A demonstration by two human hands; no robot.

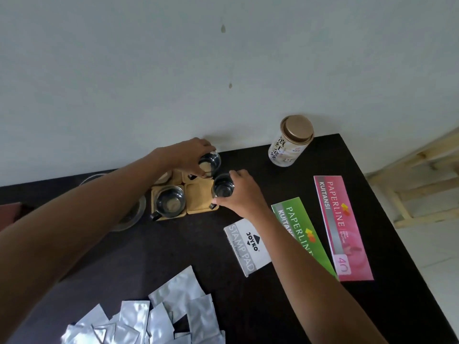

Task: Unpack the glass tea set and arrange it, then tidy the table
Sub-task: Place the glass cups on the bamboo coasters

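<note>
Several square wooden coasters [198,201] lie together at the back of the dark table [173,249]. A glass cup [171,201] with a black handle stands on the front-left coaster. My left hand [185,155] grips a second glass cup [211,163] by its rim over the back-right coaster. My right hand [239,192] holds a third glass cup [222,187] at the right edge of the front-right coaster, its base hidden by my fingers. A clear glass piece [129,217] sits left of the coasters, partly behind my left forearm.
A round tin with a gold lid [290,141] stands at the back right. A white stamp pad box [246,247], a green receipt book [301,232] and a pink receipt book [341,227] lie on the right. Several silver foil pouches [161,316] lie in a heap at the front.
</note>
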